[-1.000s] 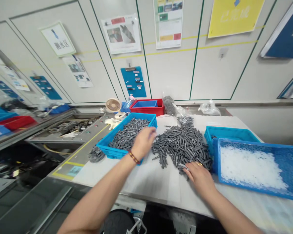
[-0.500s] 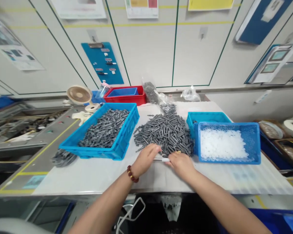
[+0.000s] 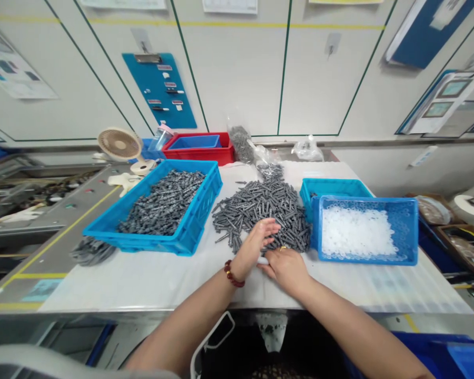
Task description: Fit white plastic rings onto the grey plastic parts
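Pale panelled wall (image 3: pixel 237 79) behind a white-covered table (image 3: pixel 142 284)
Dark green lines and a yellow stripe cross the wall; a blue clipboard (image 3: pixel 181 113) and, farther right, a blue folder (image 3: pixel 416 39) hang above the table; a grey ledge (image 3: pixel 379 143) runs behind it; yellow tape (image 3: pixel 41 275) marks its left end; grey floor (image 3: pixel 442 322) shows below its right end; light is even.

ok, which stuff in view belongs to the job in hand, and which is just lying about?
Job, probably:
pale rod in the right hand
pile of dark parts
blue crate of dark parts
bin of white pieces

Lying about, seemingly:
fan
glove
red bin
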The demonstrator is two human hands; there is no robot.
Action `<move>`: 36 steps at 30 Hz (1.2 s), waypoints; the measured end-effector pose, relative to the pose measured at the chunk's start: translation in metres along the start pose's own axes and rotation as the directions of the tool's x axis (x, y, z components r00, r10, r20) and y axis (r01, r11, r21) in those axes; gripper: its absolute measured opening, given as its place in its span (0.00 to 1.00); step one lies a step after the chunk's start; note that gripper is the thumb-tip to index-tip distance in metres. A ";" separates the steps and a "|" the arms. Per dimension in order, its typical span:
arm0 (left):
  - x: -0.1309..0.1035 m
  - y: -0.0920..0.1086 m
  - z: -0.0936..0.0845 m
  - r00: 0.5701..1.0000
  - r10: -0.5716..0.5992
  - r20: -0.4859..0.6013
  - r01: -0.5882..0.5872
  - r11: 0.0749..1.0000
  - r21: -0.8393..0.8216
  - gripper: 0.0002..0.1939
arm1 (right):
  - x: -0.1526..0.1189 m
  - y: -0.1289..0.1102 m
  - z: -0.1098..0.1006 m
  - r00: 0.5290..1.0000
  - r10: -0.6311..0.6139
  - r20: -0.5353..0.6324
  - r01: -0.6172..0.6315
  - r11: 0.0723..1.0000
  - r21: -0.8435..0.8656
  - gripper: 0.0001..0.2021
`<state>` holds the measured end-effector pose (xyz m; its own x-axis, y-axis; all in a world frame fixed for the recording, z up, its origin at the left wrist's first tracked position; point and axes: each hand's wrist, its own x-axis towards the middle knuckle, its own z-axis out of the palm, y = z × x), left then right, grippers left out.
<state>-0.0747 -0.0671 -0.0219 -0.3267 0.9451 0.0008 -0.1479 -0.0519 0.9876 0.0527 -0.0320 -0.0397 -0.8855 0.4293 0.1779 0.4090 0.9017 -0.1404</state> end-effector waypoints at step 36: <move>0.012 0.004 -0.072 0.930 0.212 0.301 -0.367 0.583 0.725 0.07 | 0.041 0.014 -0.021 0.965 0.256 -0.049 -0.229 0.923 0.309 0.10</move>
<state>-0.1465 -0.0788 -0.0296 -0.0546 0.9649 0.2568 0.7100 -0.1433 0.6895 0.0269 -0.0008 -0.0139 -0.7394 0.6477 0.1837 0.5122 0.7182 -0.4709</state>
